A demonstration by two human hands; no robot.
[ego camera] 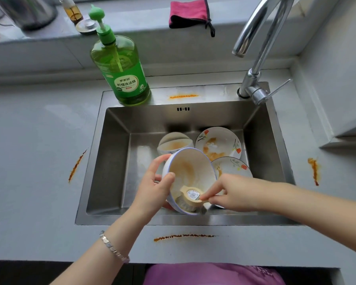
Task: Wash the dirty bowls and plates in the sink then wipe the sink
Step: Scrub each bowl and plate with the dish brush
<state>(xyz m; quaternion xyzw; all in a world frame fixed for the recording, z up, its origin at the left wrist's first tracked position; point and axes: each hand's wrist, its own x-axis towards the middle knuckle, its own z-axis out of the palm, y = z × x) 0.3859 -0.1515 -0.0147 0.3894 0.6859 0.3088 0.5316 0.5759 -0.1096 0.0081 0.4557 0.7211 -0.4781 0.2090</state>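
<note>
My left hand (pixel 155 187) grips the rim of a white bowl (pixel 190 171) with a blue edge and orange sauce smears, tilted over the steel sink (pixel 111 161). My right hand (pixel 232 192) pinches a scrubbing brush (pixel 190 199) with a tan handle and grey wire pad, pressed inside the bowl's lower part. Behind lies a second dirty bowl (pixel 174 142). Two flowered plates sit at the right: a sauce-stained one (pixel 218 142) leans on the back wall, and another (pixel 231 166) lies partly hidden behind the bowl and my right hand.
A green dish-soap pump bottle (pixel 121 66) stands on the sink's back left rim. The chrome faucet (pixel 255 58) rises at the back right. A pink cloth (pixel 190 14) lies on the ledge. Orange sauce streaks mark the grey counter (pixel 29 140) around the sink.
</note>
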